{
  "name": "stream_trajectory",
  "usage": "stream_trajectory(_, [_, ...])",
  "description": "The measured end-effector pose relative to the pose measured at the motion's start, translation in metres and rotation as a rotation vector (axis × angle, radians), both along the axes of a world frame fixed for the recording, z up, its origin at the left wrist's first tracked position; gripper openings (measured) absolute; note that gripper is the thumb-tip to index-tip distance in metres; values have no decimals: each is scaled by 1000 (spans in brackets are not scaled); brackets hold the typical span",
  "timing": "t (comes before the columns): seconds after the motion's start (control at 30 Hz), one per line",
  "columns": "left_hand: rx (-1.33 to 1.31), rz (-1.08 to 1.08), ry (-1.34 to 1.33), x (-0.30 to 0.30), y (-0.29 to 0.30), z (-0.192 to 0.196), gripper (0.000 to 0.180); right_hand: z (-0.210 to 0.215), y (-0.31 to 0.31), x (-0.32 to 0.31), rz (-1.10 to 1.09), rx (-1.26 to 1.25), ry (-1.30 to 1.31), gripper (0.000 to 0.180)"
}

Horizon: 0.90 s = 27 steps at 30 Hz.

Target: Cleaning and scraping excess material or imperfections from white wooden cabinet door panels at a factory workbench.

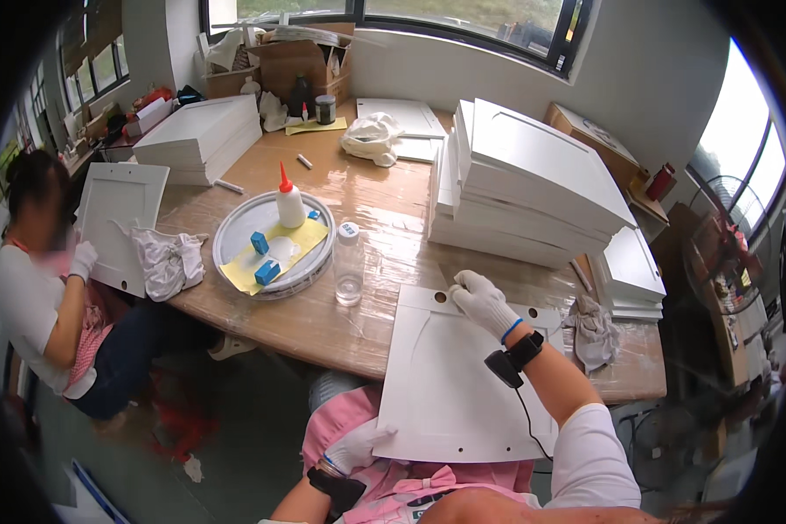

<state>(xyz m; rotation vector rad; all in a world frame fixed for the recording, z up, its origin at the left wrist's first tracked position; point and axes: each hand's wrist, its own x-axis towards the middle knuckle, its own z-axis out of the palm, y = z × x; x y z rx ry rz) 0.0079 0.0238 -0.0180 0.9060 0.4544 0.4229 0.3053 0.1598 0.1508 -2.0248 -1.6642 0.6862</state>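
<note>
Head view: one view only.
Panel: a flat white rectangular cabinet-door panel (463, 375) with small round holes lies tilted, its far end on the brown wooden table (323, 323) edge, its near end over the person's lap.
Right hand (480, 301): white-gloved, fingers curled, pressing on the panel's far edge beside a hole.
Left hand (358, 447): white-gloved, gripping the panel's near left corner.
Nearby: clear plastic bottle (349, 266) just left of the panel; stack of white panels (533, 188) behind; grey rag (594, 327) at right.
Co-worker: gloved hand (83, 259) on another white panel (122, 227).
</note>
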Motion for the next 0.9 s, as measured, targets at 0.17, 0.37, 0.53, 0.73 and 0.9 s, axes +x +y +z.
stream_trajectory(0.17, [-249,-5,-77,7,5,18,47,-35,-43,-6,74,72,320,15])
stream_trajectory(0.37, [-240,26,-27,8,-4,21,50,-63,-70,-17,2,64,181,17])
stream_trajectory(0.53, [-250,52,15,5,-5,38,56,-63,-74,-28,13,-33,148,20])
stream_trajectory(0.73, [-224,46,65,8,2,46,60,-78,-71,-17,206,257,5,17])
stream_trajectory(0.9, [-257,85,-22,11,-4,19,66,-79,-69,-21,303,394,-126,18])
